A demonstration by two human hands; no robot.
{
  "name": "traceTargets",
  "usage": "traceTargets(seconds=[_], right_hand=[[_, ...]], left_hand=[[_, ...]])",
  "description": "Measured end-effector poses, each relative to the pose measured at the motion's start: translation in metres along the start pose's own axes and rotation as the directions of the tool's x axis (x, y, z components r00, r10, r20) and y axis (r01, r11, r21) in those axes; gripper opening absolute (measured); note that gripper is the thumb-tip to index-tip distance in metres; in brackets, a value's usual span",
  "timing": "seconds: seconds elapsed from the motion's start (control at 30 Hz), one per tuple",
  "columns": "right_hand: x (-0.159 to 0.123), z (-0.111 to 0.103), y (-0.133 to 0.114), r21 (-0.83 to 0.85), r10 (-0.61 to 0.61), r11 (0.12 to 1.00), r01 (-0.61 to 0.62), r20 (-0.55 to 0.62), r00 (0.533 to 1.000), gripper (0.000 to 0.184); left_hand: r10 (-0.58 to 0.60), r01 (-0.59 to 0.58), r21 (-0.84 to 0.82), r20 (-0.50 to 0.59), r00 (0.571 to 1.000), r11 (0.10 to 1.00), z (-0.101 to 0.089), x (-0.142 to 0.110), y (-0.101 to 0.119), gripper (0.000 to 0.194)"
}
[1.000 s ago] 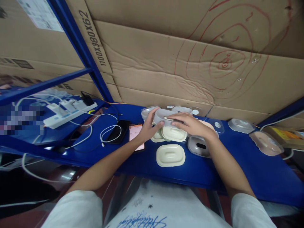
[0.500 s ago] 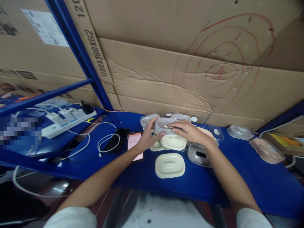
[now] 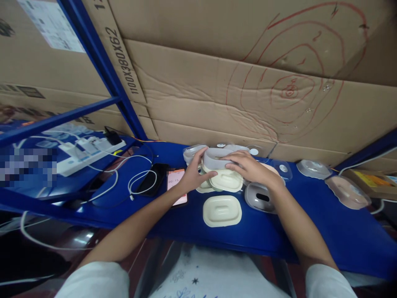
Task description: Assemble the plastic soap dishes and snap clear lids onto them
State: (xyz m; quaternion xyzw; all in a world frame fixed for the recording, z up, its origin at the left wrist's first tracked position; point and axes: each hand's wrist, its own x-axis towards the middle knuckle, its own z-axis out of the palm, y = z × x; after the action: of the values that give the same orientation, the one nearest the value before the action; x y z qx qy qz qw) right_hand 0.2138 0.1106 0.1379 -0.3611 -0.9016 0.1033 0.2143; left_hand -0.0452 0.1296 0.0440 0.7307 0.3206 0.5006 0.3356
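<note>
At the middle of the blue table, a grey oval plastic container (image 3: 214, 162) rests over some cream lids. My left hand (image 3: 196, 176) grips its left end, with the thumb low along the front. Against its right side, my right hand (image 3: 245, 165) has curled fingers around a thin stick-like tool (image 3: 221, 157), whose tip points to the container's front wall; its exact kind is unclear. Just under the container sits a cream lid (image 3: 228, 181) with a raised middle. Closer to me lies another cream lid (image 3: 222, 211). A grey lid with a dark slot (image 3: 260, 198) is beside my right forearm.
Left of my hands lie a phone with a lit screen (image 3: 176, 186), a dark phone (image 3: 153, 182) and white cables. A power strip (image 3: 89, 159) stands farther left. Clear-and-pink plastic pieces (image 3: 347, 191) lie at right. Cardboard (image 3: 198, 95) walls the back.
The view has tipped slightly downward. The right hand and the thin tool have shifted a little on the grey container; the left hand keeps its hold.
</note>
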Motion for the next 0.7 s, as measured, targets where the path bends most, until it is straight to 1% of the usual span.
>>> traceTargets(seconds=[0.17, 0.4, 0.5, 0.6, 0.7], right_hand=[[-0.002, -0.005, 0.0, -0.009, 0.002, 1.0, -0.002, -0.04, 0.999, 0.04], [-0.001, -0.007, 0.0, 0.018, 0.018, 1.0, -0.017, -0.055, 0.998, 0.041], [-0.003, -0.014, 0.0, 0.046, 0.052, 0.998, -0.048, -0.079, 0.995, 0.043], [-0.012, -0.03, 0.005, 0.069, 0.143, 0.988, -0.135, -0.134, 0.981, 0.045], [-0.025, -0.05, 0.015, 0.085, 0.232, 0.971, -0.222, -0.134, 0.963, 0.048]], left_hand=[[0.019, -0.019, -0.007, 0.016, 1.0, 1.0, 0.0, 0.0, 0.001, 0.1], [0.033, -0.031, -0.043, 0.032, 0.999, 0.999, 0.001, 0.001, 0.0, 0.101], [0.037, -0.036, -0.038, 0.035, 0.999, 0.999, -0.001, 0.002, 0.001, 0.101], [0.029, -0.028, 0.027, -0.031, 0.999, 0.999, -0.009, 0.006, -0.001, 0.094], [-0.028, 0.056, 0.186, -0.149, 0.988, 0.981, -0.021, 0.013, -0.008, 0.081]])
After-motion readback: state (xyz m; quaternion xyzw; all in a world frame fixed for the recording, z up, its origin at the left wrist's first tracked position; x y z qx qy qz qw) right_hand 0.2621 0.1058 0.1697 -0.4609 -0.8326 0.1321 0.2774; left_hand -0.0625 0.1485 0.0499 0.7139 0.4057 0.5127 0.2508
